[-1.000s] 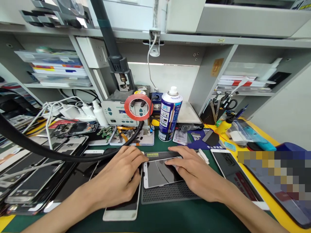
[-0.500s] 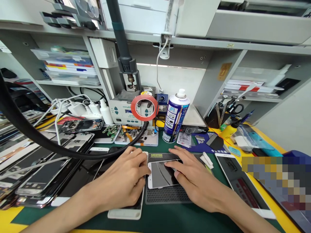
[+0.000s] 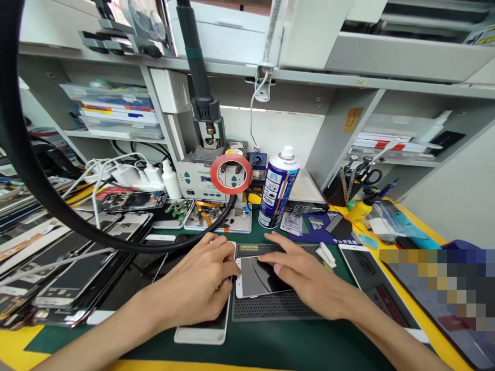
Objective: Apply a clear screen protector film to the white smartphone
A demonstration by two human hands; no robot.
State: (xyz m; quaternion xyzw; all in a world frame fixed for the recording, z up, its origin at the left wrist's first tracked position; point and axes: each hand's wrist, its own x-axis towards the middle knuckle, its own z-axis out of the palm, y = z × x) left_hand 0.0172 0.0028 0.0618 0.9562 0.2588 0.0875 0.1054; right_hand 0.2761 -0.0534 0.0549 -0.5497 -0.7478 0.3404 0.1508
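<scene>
A white-framed smartphone (image 3: pixel 253 281) with a dark glossy screen lies across the black honeycomb-textured mat (image 3: pixel 266 310). At its left end is my left hand (image 3: pixel 207 278), fingers curled and pressed together; whatever they may pinch is hidden, apart from a small dark bit by the fingertips. My right hand (image 3: pixel 299 273) rests over the phone's right part with its fingers stretched out, the index fingertip on the upper edge of the screen. Beneath my left hand lies another pale-framed phone (image 3: pixel 201 335), largely covered.
A black hose (image 3: pixel 127 247) loops low on the left above stacked phone screens (image 3: pixel 85 268). Behind the mat stand a spray can (image 3: pixel 279 188), a red tape roll (image 3: pixel 231 174) and a tray of small parts (image 3: pixel 242 222). Another white phone (image 3: pixel 382 288) lies to the right.
My right hand has shifted slightly left over the screen, and its thumb now lies higher on the phone. My left hand stays at the phone's left end. The camera view has tilted slightly.
</scene>
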